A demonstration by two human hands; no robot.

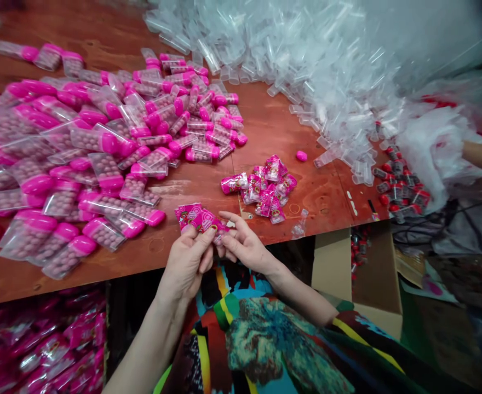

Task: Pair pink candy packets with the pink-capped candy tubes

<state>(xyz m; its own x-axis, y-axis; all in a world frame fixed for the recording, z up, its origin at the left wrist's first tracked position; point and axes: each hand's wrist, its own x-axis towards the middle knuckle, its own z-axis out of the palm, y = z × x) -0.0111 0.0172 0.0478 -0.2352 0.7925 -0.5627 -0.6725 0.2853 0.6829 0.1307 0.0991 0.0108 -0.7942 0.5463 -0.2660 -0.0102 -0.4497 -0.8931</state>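
My left hand [187, 262] and my right hand [245, 246] meet at the near edge of the red-brown wooden table [265, 126]. Together they pinch a few small pink printed sachets [195, 218] fanned out between the fingertips. A small heap of the same pink sachets [268, 189] lies on the table just beyond my right hand. To the left spreads a large pile of clear tubes with pink caps [80, 158], filled with small pinkish candies.
A big heap of empty clear tubes [307, 60] covers the far right of the table. Red-capped tubes [401, 186] lie at the right edge. A single pink cap [301, 156] sits alone. A cardboard box [360, 273] stands below the table; pink packets [52, 345] fill a bin lower left.
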